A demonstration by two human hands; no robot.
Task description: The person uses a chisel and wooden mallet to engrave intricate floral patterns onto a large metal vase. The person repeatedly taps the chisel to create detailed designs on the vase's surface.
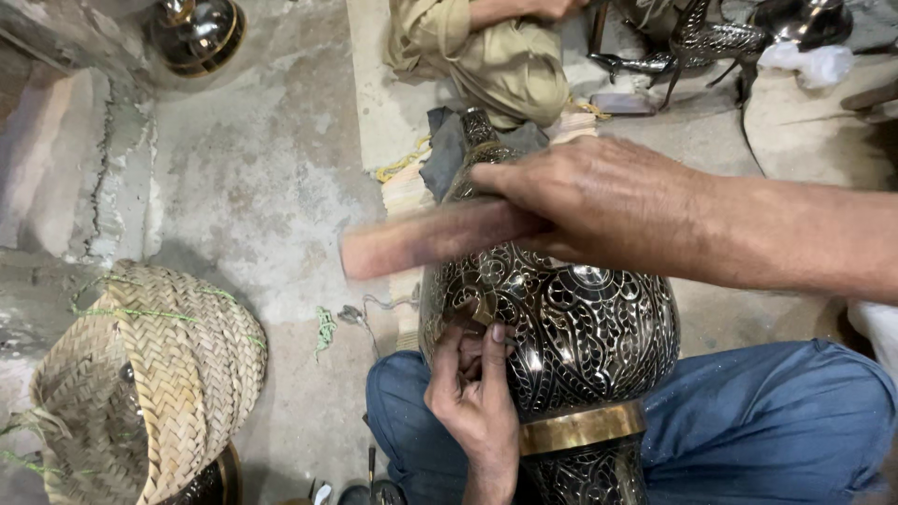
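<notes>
— What's that big thing across the lap?

— An engraved metal vase (561, 327), bulbous, dark with silvery scrollwork and a plain brass band near its foot. It lies on the blue-trousered knees, neck pointing to twelve o'clock.

— And at eight o'clock?

— A woven straw basket (150, 374) tipped on the rough concrete floor (262, 168); contents unclear.

— The hands?

— The right hand (599, 201) clenches a blurred wooden mallet (430, 238). The left hand (472, 393) pinches something small against the vase's belly; I can't make it out.

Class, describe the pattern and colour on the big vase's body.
Head view: the vase is dark with silvery floral scrollwork and a plain brass band.
</notes>
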